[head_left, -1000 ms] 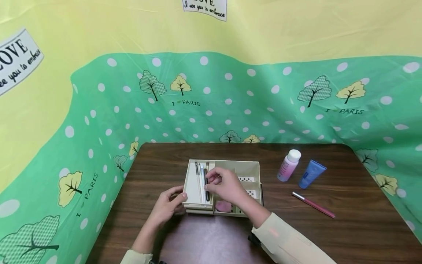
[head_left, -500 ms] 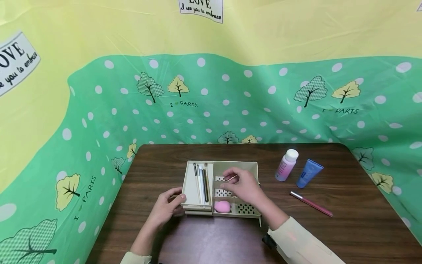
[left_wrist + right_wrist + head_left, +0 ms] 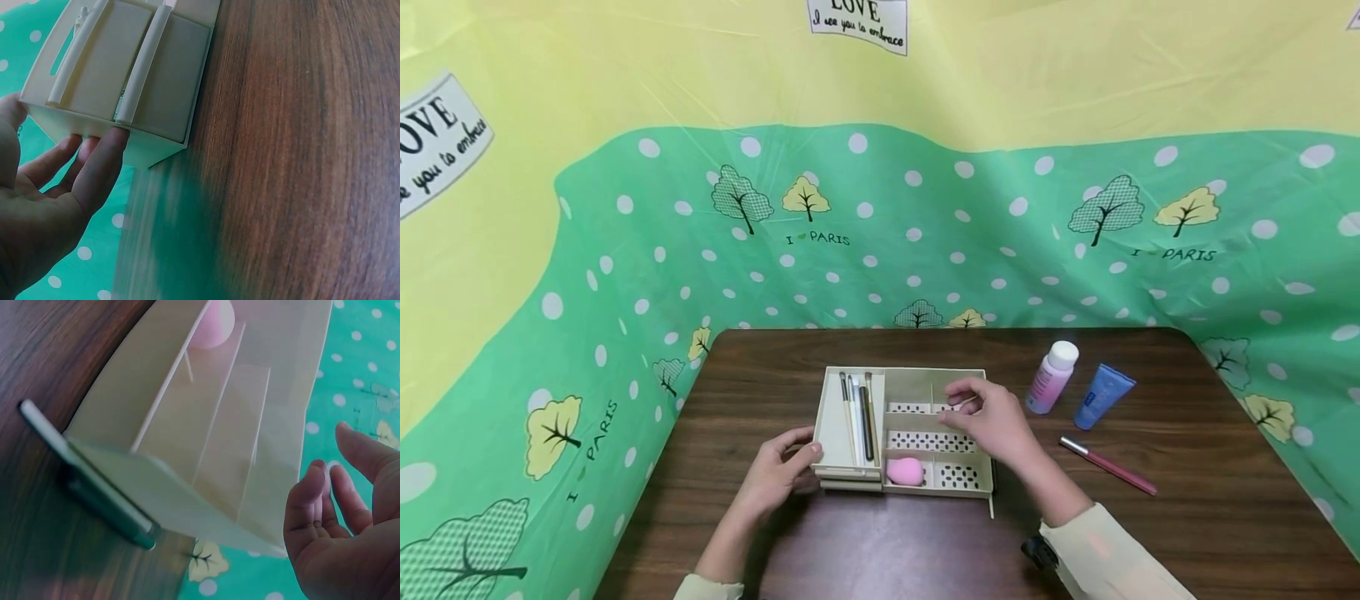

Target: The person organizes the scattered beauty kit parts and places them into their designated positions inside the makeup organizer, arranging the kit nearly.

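A cream cosmetics organizer (image 3: 832, 433) stands on the dark wooden table. Several makeup brushes (image 3: 867, 425) lie side by side in its shallow left tray. In a front compartment sits a pink makeup sponge (image 3: 906, 472). My left hand (image 3: 778, 467) grips the organizer's left side, thumb at the top rim; the left wrist view shows fingertips against that wall, close to the ridged drawer fronts (image 3: 94, 65). My right hand (image 3: 992, 421) hovers over the back right compartments, fingers loosely bent and nothing between them. The right wrist view has this hand (image 3: 350, 531) beside the organizer's outer wall (image 3: 187, 500).
Right of the organizer stand a pink bottle (image 3: 1051, 379) with a white cap and a blue squeeze tube (image 3: 1103, 396). Nearer lies a slim pink stick (image 3: 1112, 468) with a silver end. A patterned green and yellow cloth (image 3: 880, 225) hangs behind the table.
My right hand has moved off the brushes and rightward across the organizer, uncovering the sponge and compartments. My left hand keeps its place at the left side.
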Action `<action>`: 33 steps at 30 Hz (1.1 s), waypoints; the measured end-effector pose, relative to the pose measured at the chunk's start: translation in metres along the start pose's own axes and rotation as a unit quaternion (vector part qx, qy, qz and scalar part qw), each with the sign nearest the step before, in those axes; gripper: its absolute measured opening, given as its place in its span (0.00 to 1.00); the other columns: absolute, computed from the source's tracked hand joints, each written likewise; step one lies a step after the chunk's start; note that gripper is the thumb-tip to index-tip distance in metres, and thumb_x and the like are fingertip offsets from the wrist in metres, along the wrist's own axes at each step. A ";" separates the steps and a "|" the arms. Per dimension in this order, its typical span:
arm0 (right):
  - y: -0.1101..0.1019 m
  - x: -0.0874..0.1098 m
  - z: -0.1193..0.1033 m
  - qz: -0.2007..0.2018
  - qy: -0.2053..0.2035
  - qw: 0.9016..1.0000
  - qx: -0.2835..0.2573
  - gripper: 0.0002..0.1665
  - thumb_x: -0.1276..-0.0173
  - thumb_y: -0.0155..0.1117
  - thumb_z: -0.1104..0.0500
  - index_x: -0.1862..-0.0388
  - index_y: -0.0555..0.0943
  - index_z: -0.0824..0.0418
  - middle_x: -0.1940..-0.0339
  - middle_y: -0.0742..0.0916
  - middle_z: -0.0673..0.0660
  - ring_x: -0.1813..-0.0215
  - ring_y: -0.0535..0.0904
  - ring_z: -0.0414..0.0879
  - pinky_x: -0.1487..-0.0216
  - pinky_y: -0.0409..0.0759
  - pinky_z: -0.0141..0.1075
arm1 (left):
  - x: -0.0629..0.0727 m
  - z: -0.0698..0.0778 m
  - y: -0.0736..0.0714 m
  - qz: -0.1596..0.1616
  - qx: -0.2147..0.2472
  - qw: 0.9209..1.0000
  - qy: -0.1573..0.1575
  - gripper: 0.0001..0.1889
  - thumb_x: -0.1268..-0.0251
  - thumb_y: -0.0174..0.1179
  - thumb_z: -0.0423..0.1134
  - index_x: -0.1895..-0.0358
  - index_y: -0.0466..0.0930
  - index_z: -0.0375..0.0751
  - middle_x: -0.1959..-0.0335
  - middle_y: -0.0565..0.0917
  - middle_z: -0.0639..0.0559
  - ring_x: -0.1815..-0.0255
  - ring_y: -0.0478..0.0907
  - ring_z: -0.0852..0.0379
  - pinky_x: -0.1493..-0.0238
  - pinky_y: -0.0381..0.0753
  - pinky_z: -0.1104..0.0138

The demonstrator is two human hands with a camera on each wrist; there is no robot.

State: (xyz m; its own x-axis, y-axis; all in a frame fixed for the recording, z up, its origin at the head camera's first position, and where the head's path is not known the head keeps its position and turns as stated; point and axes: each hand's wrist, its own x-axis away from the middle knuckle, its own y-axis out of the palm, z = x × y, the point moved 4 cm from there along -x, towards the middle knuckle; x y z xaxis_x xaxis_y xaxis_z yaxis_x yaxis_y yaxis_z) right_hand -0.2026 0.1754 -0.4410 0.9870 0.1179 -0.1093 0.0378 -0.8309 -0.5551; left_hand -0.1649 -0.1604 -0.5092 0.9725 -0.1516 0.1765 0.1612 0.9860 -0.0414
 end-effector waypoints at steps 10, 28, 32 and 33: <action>-0.020 0.009 0.016 0.039 0.012 0.999 0.004 0.14 0.37 0.76 0.64 0.53 0.85 0.66 0.63 0.89 0.58 0.64 0.83 0.45 0.65 0.82 0.29 | -0.001 -0.001 0.000 0.001 0.001 1.000 -0.006 0.24 0.27 0.63 0.37 0.34 0.75 0.27 0.44 0.79 0.34 0.56 0.84 0.54 0.56 0.91 0.56; -0.029 0.018 0.059 0.051 0.100 0.994 0.014 0.13 0.29 0.68 0.62 0.49 0.83 0.68 0.61 0.88 0.63 0.68 0.83 0.50 0.75 0.83 0.35 | -0.002 -0.002 -0.001 0.005 -0.011 1.000 -0.001 0.23 0.27 0.64 0.37 0.35 0.76 0.29 0.43 0.79 0.33 0.56 0.84 0.54 0.56 0.91 0.59; -0.027 0.019 0.068 0.042 0.114 0.993 0.010 0.14 0.30 0.66 0.63 0.48 0.82 0.68 0.61 0.88 0.64 0.66 0.84 0.54 0.75 0.84 0.36 | -0.003 -0.002 -0.001 0.000 -0.008 1.000 -0.001 0.23 0.27 0.64 0.37 0.34 0.76 0.28 0.43 0.78 0.32 0.56 0.84 0.53 0.56 0.91 0.58; -0.026 0.019 0.070 0.040 0.119 0.992 0.009 0.14 0.30 0.66 0.64 0.48 0.82 0.68 0.61 0.87 0.64 0.66 0.84 0.54 0.75 0.84 0.36 | -0.003 -0.002 -0.001 -0.002 -0.007 1.000 -0.001 0.24 0.27 0.63 0.38 0.34 0.75 0.28 0.42 0.78 0.32 0.56 0.84 0.53 0.56 0.91 0.58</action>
State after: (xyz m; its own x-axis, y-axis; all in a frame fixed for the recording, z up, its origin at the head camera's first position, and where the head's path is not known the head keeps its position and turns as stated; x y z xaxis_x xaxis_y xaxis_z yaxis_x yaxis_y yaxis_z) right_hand -0.1959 0.2376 -0.4861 0.9958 -0.0811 0.0422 -0.0429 -0.8222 -0.5675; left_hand -0.1674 -0.1614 -0.5120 0.9717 -0.1546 0.1788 0.1665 0.9846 -0.0539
